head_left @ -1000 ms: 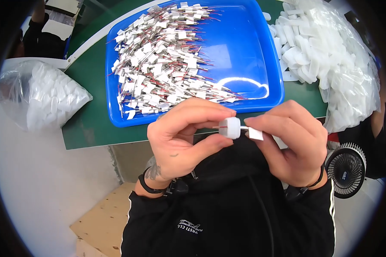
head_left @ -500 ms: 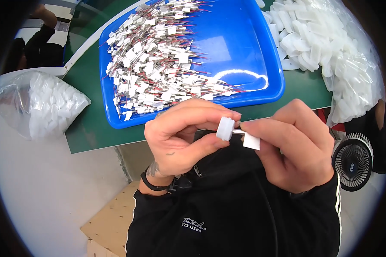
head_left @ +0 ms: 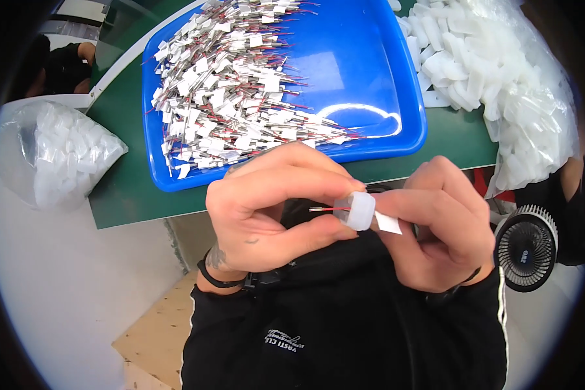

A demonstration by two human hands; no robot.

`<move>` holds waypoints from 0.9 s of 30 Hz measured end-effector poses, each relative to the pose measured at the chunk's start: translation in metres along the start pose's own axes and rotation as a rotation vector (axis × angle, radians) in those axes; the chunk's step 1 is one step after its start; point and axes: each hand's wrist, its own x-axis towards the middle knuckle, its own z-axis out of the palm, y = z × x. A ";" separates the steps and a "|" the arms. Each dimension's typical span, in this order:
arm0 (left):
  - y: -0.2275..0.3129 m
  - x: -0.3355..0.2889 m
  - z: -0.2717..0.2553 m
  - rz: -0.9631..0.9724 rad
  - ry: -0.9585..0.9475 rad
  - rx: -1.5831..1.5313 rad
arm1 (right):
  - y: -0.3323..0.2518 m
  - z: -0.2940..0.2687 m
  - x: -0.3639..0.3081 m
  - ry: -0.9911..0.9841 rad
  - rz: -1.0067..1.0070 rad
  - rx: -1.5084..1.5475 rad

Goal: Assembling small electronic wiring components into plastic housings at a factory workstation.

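My left hand (head_left: 273,211) pinches a small translucent white plastic cap (head_left: 361,210) between thumb and fingertips. Thin red-and-dark wires (head_left: 325,209) with bare tips stick out of the cap's left side, toward my left palm. On the cap's other side, my right hand (head_left: 439,224) closes on a thin wired part with a white paper tag (head_left: 389,223) hanging below the fingertips. Most of that part is hidden by the cap and my fingers. Beyond my hands, a blue tray (head_left: 420,130) holds a heap of similar tagged wired parts (head_left: 221,97).
The tray stands on a green table (head_left: 120,201). A clear bag of white plastic pieces (head_left: 65,153) lies at the left, and a larger open bag of translucent pieces (head_left: 461,58) at the right. A black fan (head_left: 528,250) is at the lower right. Another person (head_left: 68,68) sits far left.
The wire ends now show through the cap's left side, where they were not seen before. The cap has turned and shifted slightly right, and the paper tag is tilted differently.
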 end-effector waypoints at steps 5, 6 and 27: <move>0.008 -0.002 0.015 -0.018 0.149 -0.010 | 0.008 0.012 -0.009 0.114 0.104 0.314; 0.006 -0.002 0.014 -0.002 0.181 -0.019 | 0.011 0.013 -0.013 0.145 0.106 0.354; 0.031 0.017 -0.029 0.397 0.119 0.251 | 0.078 -0.049 0.105 0.038 0.387 0.259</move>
